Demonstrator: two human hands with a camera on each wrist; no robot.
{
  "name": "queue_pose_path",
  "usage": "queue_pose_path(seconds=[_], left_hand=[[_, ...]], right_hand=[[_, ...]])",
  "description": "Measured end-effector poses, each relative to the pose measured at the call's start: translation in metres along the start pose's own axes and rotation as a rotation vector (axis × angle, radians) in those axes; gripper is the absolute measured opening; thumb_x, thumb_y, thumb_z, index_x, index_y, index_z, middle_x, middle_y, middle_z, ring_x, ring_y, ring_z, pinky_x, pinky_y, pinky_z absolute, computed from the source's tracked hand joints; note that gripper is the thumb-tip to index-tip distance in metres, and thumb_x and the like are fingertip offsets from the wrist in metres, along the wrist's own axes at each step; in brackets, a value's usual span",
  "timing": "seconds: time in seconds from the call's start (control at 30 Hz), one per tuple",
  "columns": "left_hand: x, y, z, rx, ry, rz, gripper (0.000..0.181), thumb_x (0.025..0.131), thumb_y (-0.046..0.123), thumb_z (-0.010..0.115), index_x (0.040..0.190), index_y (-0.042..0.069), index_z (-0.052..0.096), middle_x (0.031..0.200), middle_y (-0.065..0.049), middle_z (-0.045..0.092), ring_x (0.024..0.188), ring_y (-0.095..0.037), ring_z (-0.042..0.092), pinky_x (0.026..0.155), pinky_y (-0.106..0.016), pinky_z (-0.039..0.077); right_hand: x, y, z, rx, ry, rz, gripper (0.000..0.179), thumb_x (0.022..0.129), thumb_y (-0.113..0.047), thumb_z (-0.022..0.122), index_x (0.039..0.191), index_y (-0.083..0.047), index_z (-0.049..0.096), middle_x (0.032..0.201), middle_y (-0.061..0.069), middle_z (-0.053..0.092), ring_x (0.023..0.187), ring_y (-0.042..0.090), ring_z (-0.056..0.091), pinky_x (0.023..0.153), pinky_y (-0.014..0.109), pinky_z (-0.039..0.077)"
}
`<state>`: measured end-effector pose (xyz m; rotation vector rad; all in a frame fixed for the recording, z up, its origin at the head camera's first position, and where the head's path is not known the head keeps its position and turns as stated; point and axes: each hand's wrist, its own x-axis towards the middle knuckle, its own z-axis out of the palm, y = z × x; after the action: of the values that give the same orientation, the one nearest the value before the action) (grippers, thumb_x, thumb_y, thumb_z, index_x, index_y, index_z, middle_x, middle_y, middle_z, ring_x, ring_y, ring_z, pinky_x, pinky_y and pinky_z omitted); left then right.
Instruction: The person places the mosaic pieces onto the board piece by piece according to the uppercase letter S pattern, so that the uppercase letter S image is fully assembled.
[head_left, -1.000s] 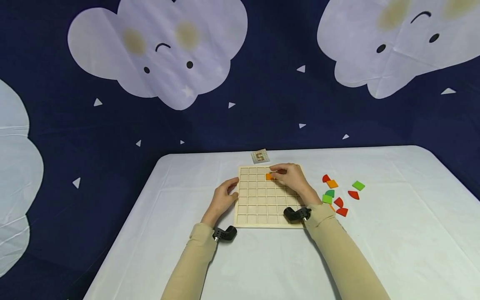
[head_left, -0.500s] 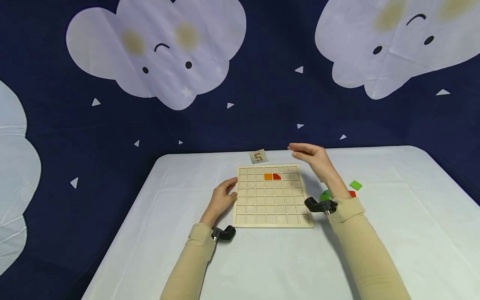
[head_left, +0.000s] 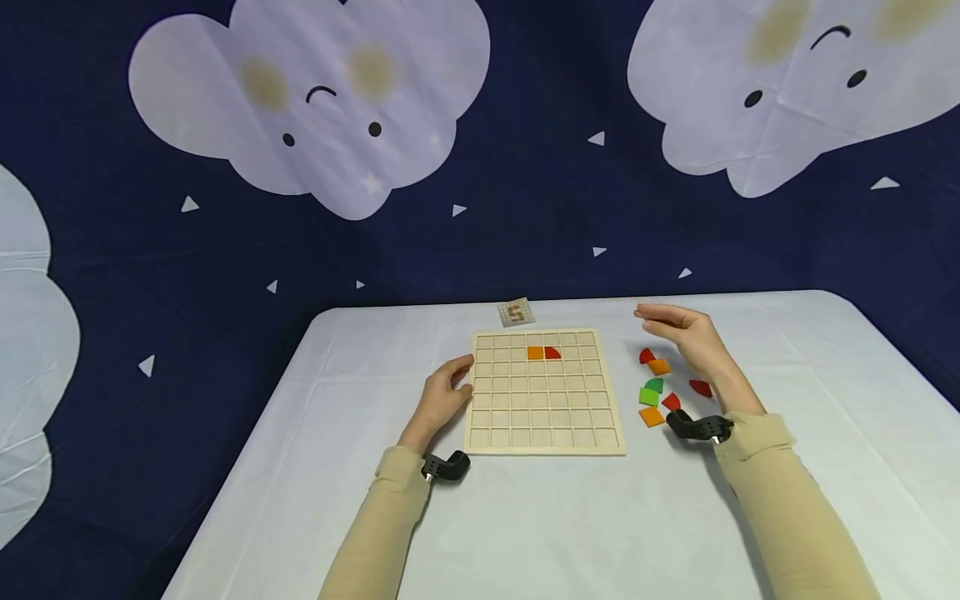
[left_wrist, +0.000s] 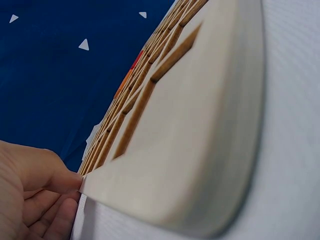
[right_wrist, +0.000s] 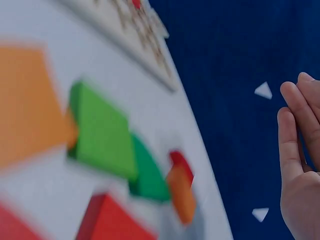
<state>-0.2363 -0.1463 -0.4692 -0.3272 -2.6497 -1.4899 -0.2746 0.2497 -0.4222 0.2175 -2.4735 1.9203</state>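
Two tan sleeves (head_left: 375, 533) extend over the white desk (head_left: 540, 525); a black device (head_left: 447, 467) is worn at the left wrist, a second black unit (head_left: 697, 426) at the right.

The gridded wooden board (head_left: 545, 452) lies flat on the desk, between the left hand and the loose pieces. To its right, nearest first: a loose orange square (head_left: 652, 417), a red piece (head_left: 672, 402), a light green square (head_left: 648, 397), a further red piece (head_left: 701, 388), a dark green piece (head_left: 654, 385), a loose orange piece (head_left: 659, 367) and the farthest red piece (head_left: 647, 357).

The left hand (head_left: 437, 400) is positioned at the board's left edge, thumb touching the edge, fingers loosely bent and apart from the thumb.

An inset orange square (head_left: 535, 352) and, to its right, a red quarter-round (head_left: 552, 353) occupy adjoining cells in the second row from the far edge.

The right hand (head_left: 693, 337) is raised above the desk near the loose pieces; its fingers are extended and close together.

Beyond the board lies a patterned card (head_left: 516, 312); behind the desk hangs a dark blue backdrop (head_left: 525, 250) with pale clouds.
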Motion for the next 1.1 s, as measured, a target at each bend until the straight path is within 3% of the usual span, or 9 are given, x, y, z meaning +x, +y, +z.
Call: queue_pose_path(seconds=[0.1, 0.3, 0.4, 0.53, 0.63, 0.83, 1.1], left_hand=[[0.0, -0.001, 0.0, 0.0, -0.002, 0.002, 0.049, 0.083, -0.009, 0.055, 0.131, -0.007, 0.05, 0.132, -0.021, 0.05, 0.119, -0.031, 0.051, 0.102, -0.031, 0.042], [-0.001, 0.0, -0.002, -0.01, -0.004, 0.003, 0.049, 0.082, -0.01, 0.055, 0.13, -0.008, 0.05, 0.131, -0.022, 0.051, 0.119, -0.031, 0.051, 0.102, -0.032, 0.042], [-0.001, 0.0, -0.002, -0.01, -0.004, 0.003, 0.048, 0.082, -0.009, 0.056, 0.13, -0.007, 0.05, 0.131, -0.021, 0.051, 0.119, -0.031, 0.051, 0.102, -0.032, 0.042], [-0.001, 0.001, -0.001, -0.008, -0.003, -0.004, 0.048, 0.083, -0.009, 0.056, 0.131, -0.007, 0.05, 0.131, -0.021, 0.051, 0.119, -0.03, 0.051, 0.102, -0.032, 0.042], [-0.001, 0.002, -0.001, -0.005, -0.001, -0.006, 0.049, 0.083, -0.009, 0.056, 0.131, -0.007, 0.05, 0.131, -0.02, 0.051, 0.119, -0.03, 0.051, 0.102, -0.032, 0.042], [-0.002, 0.003, -0.001, -0.003, 0.001, -0.002, 0.049, 0.083, -0.009, 0.056, 0.131, -0.007, 0.05, 0.132, -0.021, 0.051, 0.119, -0.031, 0.051, 0.102, -0.032, 0.042], [-0.002, 0.003, -0.001, -0.01, 0.0, 0.004, 0.048, 0.083, -0.01, 0.056, 0.131, -0.008, 0.05, 0.131, -0.021, 0.051, 0.119, -0.031, 0.05, 0.102, -0.033, 0.042]], right_hand=[[-0.004, 0.009, -0.006, -0.056, 0.02, 0.026, 0.056, 0.087, -0.035, 0.067, 0.132, -0.004, 0.055, 0.121, -0.009, 0.062, 0.116, 0.01, 0.051, 0.093, 0.013, 0.04], [-0.01, 0.03, -0.012, -0.142, 0.02, 0.007, 0.042, 0.091, -0.022, 0.064, 0.128, -0.002, 0.058, 0.119, -0.006, 0.064, 0.112, 0.004, 0.051, 0.089, 0.007, 0.041], [-0.012, 0.037, -0.015, -0.244, 0.019, -0.009, 0.036, 0.092, -0.018, 0.062, 0.125, -0.004, 0.061, 0.121, 0.003, 0.063, 0.108, 0.005, 0.054, 0.083, 0.006, 0.042], [-0.011, 0.04, -0.016, -0.353, -0.003, -0.004, 0.033, 0.091, -0.01, 0.061, 0.124, -0.005, 0.062, 0.124, 0.014, 0.06, 0.11, 0.021, 0.056, 0.082, 0.008, 0.044], [-0.01, 0.042, -0.016, -0.385, -0.026, 0.001, 0.034, 0.091, -0.007, 0.06, 0.125, -0.003, 0.061, 0.125, 0.015, 0.059, 0.115, 0.029, 0.053, 0.089, 0.015, 0.045], [-0.01, 0.043, -0.013, -0.388, -0.067, 0.002, 0.036, 0.091, -0.007, 0.06, 0.126, -0.002, 0.059, 0.125, 0.016, 0.058, 0.117, 0.031, 0.052, 0.1, 0.045, 0.042], [-0.009, 0.041, -0.012, -0.414, -0.1, 0.012, 0.036, 0.091, -0.012, 0.062, 0.126, -0.002, 0.06, 0.125, 0.018, 0.058, 0.116, 0.034, 0.051, 0.101, 0.051, 0.04]])
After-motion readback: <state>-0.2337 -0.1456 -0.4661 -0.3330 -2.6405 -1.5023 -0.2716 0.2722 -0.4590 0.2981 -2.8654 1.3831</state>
